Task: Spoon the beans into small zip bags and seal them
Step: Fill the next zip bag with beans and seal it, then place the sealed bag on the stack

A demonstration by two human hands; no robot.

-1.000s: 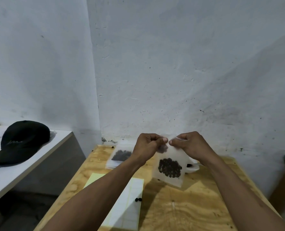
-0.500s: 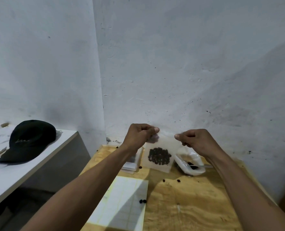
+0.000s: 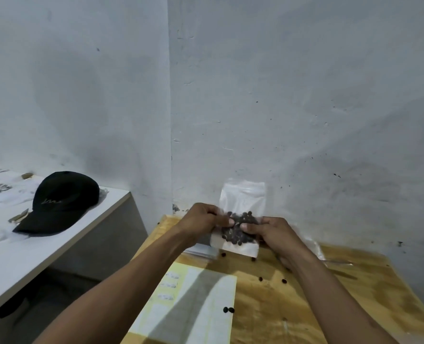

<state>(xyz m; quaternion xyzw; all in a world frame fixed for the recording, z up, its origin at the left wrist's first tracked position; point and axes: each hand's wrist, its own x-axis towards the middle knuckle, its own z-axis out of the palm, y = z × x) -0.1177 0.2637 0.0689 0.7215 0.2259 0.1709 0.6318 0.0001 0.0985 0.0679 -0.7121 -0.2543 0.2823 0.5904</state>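
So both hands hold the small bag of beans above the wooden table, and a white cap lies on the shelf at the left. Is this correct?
Not quite: the cap is black, not white, as the head view shows. The rest stands: the left hand and the right hand hold the small bag of beans above the wooden table, and the cap lies on the shelf at the left.

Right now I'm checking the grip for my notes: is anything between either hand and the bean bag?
Nothing visible. The left hand and right hand both pinch the zip bag directly from either side, thumbs pressed over the beans.
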